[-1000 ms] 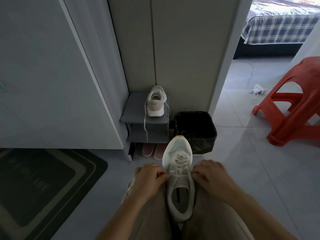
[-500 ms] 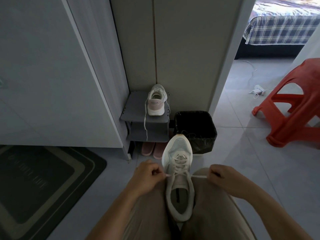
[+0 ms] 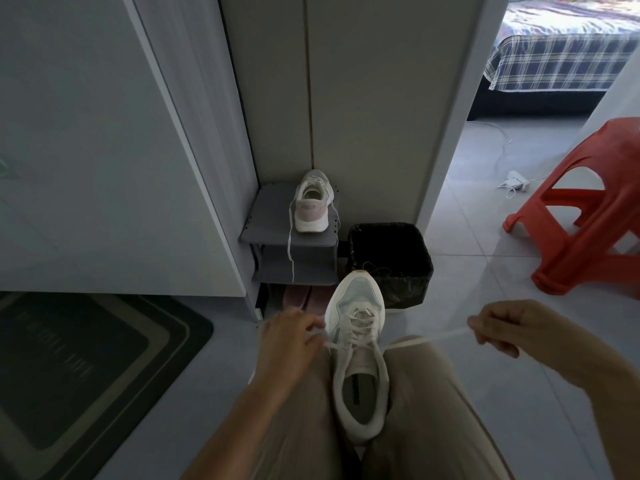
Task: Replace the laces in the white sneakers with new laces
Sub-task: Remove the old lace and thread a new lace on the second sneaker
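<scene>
Sneaker (image 3: pixel 356 344), lower centre: left hand (image 3: pixel 291 344) and right hand (image 3: pixel 502 327) each pinch a lace (image 3: pixel 433 338) end. Likely risk: uneven pull leaves ends unequal.

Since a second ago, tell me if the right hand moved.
Yes: the right hand moved rightward, away from the sneaker toward the red stool, pulling the lace taut.

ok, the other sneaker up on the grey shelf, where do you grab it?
Probably best to take the sneaker by its heel collar, from the near side and above: it stands upright, heel toward the camera, opening up. Thumb inside, fingers on the heel. Its loose lace hangs over the shelf front.
</scene>
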Tool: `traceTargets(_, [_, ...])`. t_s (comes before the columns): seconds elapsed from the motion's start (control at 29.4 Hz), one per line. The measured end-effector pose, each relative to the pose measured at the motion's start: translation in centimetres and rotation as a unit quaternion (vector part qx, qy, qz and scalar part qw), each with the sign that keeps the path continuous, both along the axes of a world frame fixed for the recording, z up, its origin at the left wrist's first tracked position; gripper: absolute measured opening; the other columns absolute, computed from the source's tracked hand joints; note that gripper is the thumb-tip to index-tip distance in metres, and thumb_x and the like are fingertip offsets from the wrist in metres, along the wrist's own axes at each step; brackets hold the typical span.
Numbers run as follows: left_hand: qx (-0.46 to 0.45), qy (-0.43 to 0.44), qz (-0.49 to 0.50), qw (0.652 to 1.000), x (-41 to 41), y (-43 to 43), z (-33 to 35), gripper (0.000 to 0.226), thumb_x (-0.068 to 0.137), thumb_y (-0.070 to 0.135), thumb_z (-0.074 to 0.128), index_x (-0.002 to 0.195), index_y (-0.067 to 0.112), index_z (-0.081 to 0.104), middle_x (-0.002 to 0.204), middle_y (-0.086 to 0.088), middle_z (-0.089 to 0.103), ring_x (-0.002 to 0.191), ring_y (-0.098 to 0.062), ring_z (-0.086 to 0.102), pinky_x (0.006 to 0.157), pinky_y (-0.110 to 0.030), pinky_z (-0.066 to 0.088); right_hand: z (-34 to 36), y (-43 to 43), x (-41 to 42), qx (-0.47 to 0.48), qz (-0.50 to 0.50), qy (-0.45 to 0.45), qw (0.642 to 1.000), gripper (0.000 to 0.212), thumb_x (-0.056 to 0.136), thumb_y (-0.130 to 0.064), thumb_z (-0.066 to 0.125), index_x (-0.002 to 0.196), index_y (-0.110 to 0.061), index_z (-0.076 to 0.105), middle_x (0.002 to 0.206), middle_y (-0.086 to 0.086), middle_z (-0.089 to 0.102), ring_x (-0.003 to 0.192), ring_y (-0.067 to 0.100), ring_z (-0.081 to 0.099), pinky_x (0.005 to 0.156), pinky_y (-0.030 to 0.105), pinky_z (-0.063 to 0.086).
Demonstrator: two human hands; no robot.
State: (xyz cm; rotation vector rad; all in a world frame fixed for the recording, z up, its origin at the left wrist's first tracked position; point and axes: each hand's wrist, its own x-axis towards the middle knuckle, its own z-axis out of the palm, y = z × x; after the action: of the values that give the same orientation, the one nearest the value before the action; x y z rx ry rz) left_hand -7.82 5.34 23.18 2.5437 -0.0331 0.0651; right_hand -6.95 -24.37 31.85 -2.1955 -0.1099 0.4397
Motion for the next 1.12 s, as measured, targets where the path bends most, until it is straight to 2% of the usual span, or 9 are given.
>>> traceTargets(0.2, [0.043, -0.073, -0.154, 0.984, -0.6, -5.5, 0.9, 0.021, 0.085, 0.026, 0.054, 0.101, 0.02, 0.066, 0.106, 0.0, 0.056, 0.105, -0.017, 0.048, 0.099, -0.036, 0.035, 0.8, 1.8, 0.5, 0.14, 0.012, -0.002, 0.99, 0.055, 0.053, -0.075, 0.065, 0.055, -0.02, 0.059, 0.051, -0.002, 0.047, 0.05, 0.009, 0.042, 0.053, 0.015, 0.039])
traceTargets(0.31, [0.037, -0.042, -0.118, 0.991, 0.0, -5.5, 0.2, 0.018, 0.09, 0.025, 0.054, 0.103, 0.019, 0.065, 0.111, 0.0, 0.052, 0.11, -0.016, 0.043, 0.1, -0.031, 0.03, -0.5, 1.1, 1.1, -0.104, -0.021, -0.044, 0.993, 0.028, 0.08, -0.046, 0.062, 0.077, -0.019, 0.065, 0.075, -0.004, 0.064, 0.067, 0.012, 0.057, 0.064, 0.02, 0.044])
traceTargets(0.37, [0.025, -0.046, -0.104, 0.993, 0.3, -5.2, -0.2, 0.017, 0.089, 0.027, 0.056, 0.102, 0.021, 0.066, 0.111, 0.003, 0.05, 0.109, -0.013, 0.04, 0.1, -0.025, 0.027, -1.9, 1.5, 0.8, -0.309, -0.014, -0.111, 0.944, 0.026, 0.089, -0.04, 0.055, 0.109, -0.024, 0.059, 0.113, -0.005, 0.059, 0.098, 0.012, 0.057, 0.083, 0.027, 0.044])
traceTargets(0.44, [0.012, -0.04, -0.103, 0.994, 0.4, -5.1, -0.2, 0.017, 0.088, 0.03, 0.058, 0.1, 0.024, 0.068, 0.105, 0.008, 0.046, 0.103, -0.009, 0.037, 0.099, -0.022, 0.027, -3.8, 3.0, 0.6, -0.309, 0.027, -0.175, 0.934, 0.036, 0.089, -0.036, 0.054, 0.124, -0.029, 0.05, 0.129, -0.008, 0.048, 0.117, 0.013, 0.047, 0.099, 0.031, 0.035])
traceTargets(0.58, [0.009, -0.035, -0.098, 0.995, 0.3, -5.4, -0.7, 0.021, 0.09, 0.031, 0.056, 0.106, 0.022, 0.065, 0.099, 0.01, 0.035, 0.098, -0.005, 0.028, 0.096, -0.019, 0.029, -7.4, 8.3, 0.3, -0.237, 0.136, -0.219, 0.937, 0.038, 0.085, -0.038, 0.038, 0.118, -0.03, 0.055, 0.127, -0.012, 0.051, 0.12, 0.009, 0.044, 0.096, 0.018, 0.021])
traceTargets(0.68, [-0.011, -0.017, -0.088, 0.996, 0.4, -5.4, -1.1, 0.02, 0.09, 0.03, 0.055, 0.104, 0.02, 0.065, 0.101, 0.011, 0.035, 0.103, -0.006, 0.03, 0.096, -0.016, 0.025, -8.8, 9.3, 0.5, -0.226, 0.129, -0.229, 0.938, 0.034, 0.085, -0.037, 0.033, 0.104, -0.025, 0.06, 0.111, -0.008, 0.061, 0.106, 0.013, 0.053, 0.099, 0.023, 0.029])
traceTargets(0.85, [-0.049, 0.053, -0.054, 0.996, 0.9, -5.1, -1.9, 0.02, 0.088, 0.029, 0.059, 0.104, 0.019, 0.065, 0.105, 0.011, 0.033, 0.115, -0.012, 0.036, 0.102, -0.026, 0.029, -9.1, 8.7, 1.0, -0.227, 0.153, -0.276, 0.921, 0.027, 0.077, -0.034, 0.037, 0.071, -0.027, 0.063, 0.068, -0.01, 0.064, 0.064, 0.013, 0.062, 0.067, 0.023, 0.037])
traceTargets(1.02, [-0.02, 0.055, -0.025, 0.998, 0.7, -5.9, -1.7, 0.021, 0.091, 0.029, 0.051, 0.107, 0.017, 0.057, 0.118, 0.001, 0.04, 0.115, -0.015, 0.037, 0.099, -0.027, 0.03, -8.2, 8.9, 1.5, -0.253, 0.156, -0.188, 0.936, 0.023, 0.093, -0.03, 0.039, 0.099, -0.024, 0.06, 0.104, -0.009, 0.06, 0.099, 0.011, 0.052, 0.085, 0.025, 0.027])
traceTargets(1.12, [-0.011, 0.029, -0.014, 0.999, 0.4, -5.6, -1.6, 0.022, 0.09, 0.033, 0.05, 0.106, 0.019, 0.049, 0.114, 0.003, 0.043, 0.111, -0.014, 0.039, 0.094, -0.026, 0.031, -7.6, 9.0, 2.2, -0.269, 0.153, -0.11, 0.945, 0.023, 0.094, -0.028, 0.038, 0.096, -0.019, 0.059, 0.099, -0.004, 0.059, 0.088, 0.012, 0.049, 0.079, 0.026, 0.028])
